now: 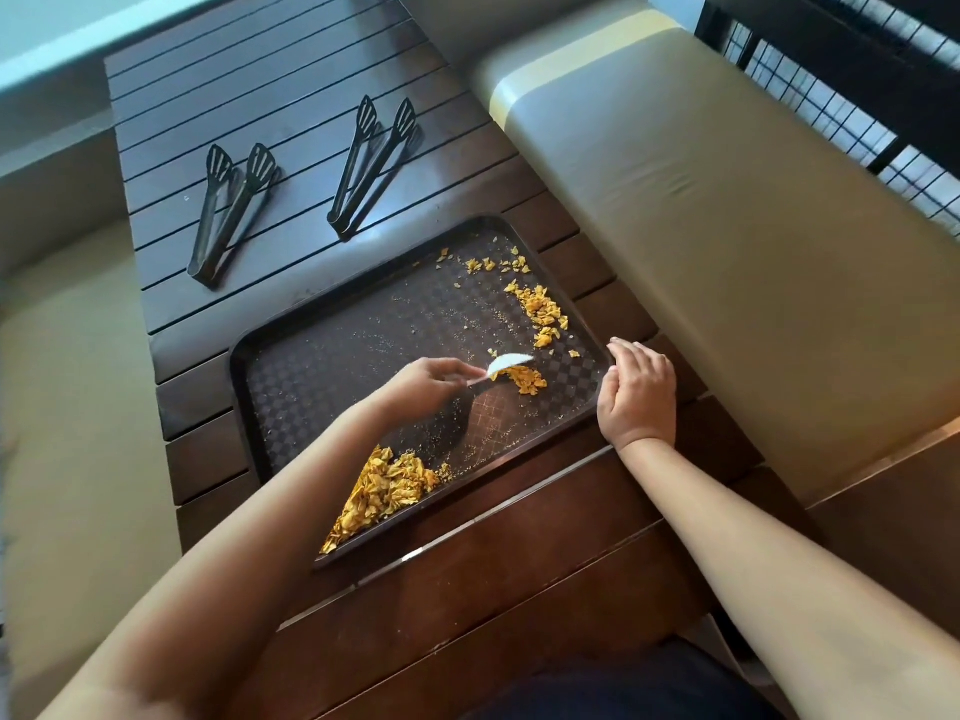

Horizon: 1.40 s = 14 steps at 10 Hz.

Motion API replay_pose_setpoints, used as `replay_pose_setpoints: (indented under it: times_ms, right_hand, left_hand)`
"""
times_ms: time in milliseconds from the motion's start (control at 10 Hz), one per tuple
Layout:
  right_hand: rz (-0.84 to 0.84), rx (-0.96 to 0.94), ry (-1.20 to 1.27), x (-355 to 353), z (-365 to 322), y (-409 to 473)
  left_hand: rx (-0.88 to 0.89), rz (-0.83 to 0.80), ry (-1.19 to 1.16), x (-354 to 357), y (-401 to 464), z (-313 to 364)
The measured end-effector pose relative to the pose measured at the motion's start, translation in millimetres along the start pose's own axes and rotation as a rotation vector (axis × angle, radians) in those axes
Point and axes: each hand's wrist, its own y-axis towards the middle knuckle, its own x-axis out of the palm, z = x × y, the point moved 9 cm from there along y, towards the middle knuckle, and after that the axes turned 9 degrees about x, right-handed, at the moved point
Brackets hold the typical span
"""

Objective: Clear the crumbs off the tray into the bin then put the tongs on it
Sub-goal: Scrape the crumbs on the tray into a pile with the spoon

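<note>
Dark checkered tray [332, 356] lying on a slatted wooden table [270, 85], used here as the landmark. On the tray, near its right edge: left hand [428, 384], fingers curled and pinching a small white scraper [506, 363], with its blade touching a small heap of yellow crumbs [527, 379]. Touching the right rim of the tray: right hand [639, 392], fingers relaxed and nearly straight, resting over the rim, gripping nothing. In the near corner of the tray: a large pile of crumbs [384, 485], partly covered by the left forearm. Along the far right side of the tray: more scattered crumbs [543, 309]. Beyond the tray, on the table: two pairs of black tongs, one [228, 210] to the far left, the other [371, 163] straight behind, well apart from each other, both with tips spread. To the right of the tray: a beige cushioned bench [701, 200].
</note>
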Motion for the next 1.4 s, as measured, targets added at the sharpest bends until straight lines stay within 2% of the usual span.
replay_pose_setpoints:
  times_ms: [100,200,300,400,500,600,800,900,1000,1100,1400]
  right_hand:
    - [-0.008,-0.002,-0.002,1.2,0.5,0.2]
    - [-0.007,0.002,-0.003,0.9,0.5,-0.2]
    - [-0.006,-0.002,-0.001,0.9,0.0,-0.4]
    - [0.001,-0.015,-0.007,0.6,-0.6,0.2]
    - [-0.001,-0.013,-0.003,0.5,0.2,1.7]
    - [-0.001,-0.015,-0.007,1.4,-0.6,0.1]
    - [0.008,-0.015,-0.005,0.6,1.3,0.3]
    - [0.008,-0.009,0.001,0.0,1.9,1.7]
    - [0.006,-0.011,-0.003,0.1,0.2,-0.7]
    - [0.008,-0.009,0.0,-0.3,0.1,-0.2]
    - [0.004,-0.011,0.005,-0.3,-1.0,-1.1]
  left_hand:
    - [0.001,0.091,-0.089,-10.4,0.5,-2.3]
    - [-0.066,0.411,-0.209,-43.9,0.9,-17.2]
    - [-0.108,0.519,-0.212,-55.2,2.9,-22.3]
    - [-0.122,0.52,-0.224,-56.6,12.6,-16.2]
    - [-0.108,0.415,-0.204,-46.6,17.0,-5.3]
    - [-0.06,0.185,-0.122,-18.1,14.2,3.2]
    - [-0.007,-0.039,-0.035,6.4,-6.5,-0.8]
    - [0.009,0.122,-0.167,-7.7,-10.3,-5.6]
    - [-0.091,0.489,-0.256,-39.2,-17.2,-31.3]
    - [-0.128,0.5,-0.212,-36.4,-16.6,-37.1]
    - [-0.051,0.049,-0.129,22.1,-27.7,-10.7]
